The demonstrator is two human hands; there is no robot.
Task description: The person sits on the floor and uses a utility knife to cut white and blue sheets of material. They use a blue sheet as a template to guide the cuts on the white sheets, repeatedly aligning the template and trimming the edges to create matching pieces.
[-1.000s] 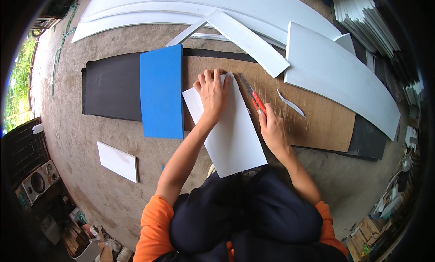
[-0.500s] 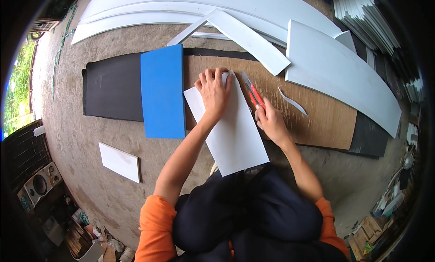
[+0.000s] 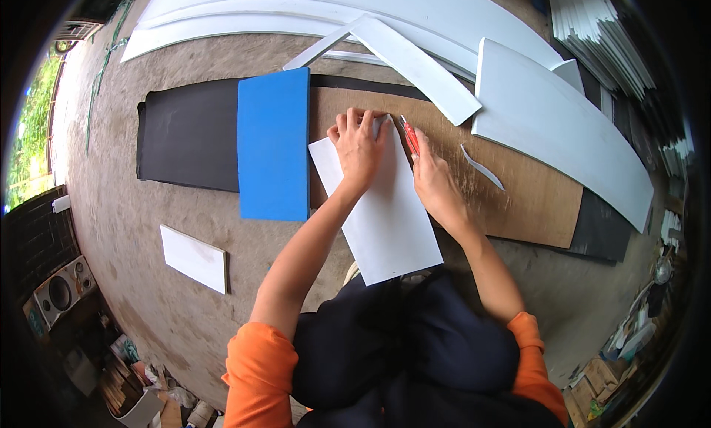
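A white rectangular panel [image 3: 391,224] lies slanted in front of me, its far end on a scored brown board [image 3: 522,198] and its near end by my knees. My left hand [image 3: 360,152] presses on its far part, fingers bent over the far edge and thumb apart from them. A red utility knife [image 3: 411,138] is gripped in my right hand [image 3: 438,184], just beside the panel's right edge, its tip pointing away from me. Whether the blade touches the panel I cannot tell. A thin curved white offcut [image 3: 482,167] rests on the brown board to the right.
A blue panel [image 3: 273,146] lies left of my hands, across a black sheet [image 3: 191,135]. Long white panels [image 3: 244,13] and narrow strips [image 3: 418,71] lie beyond; a wide white panel [image 3: 555,124] overlaps the board's right end. A small white block [image 3: 194,260] is on the floor at left.
My right hand has moved the knife slightly away from me and closer to the panel's far right corner. The left hand keeps its place on the panel; the whole view has shifted a little.
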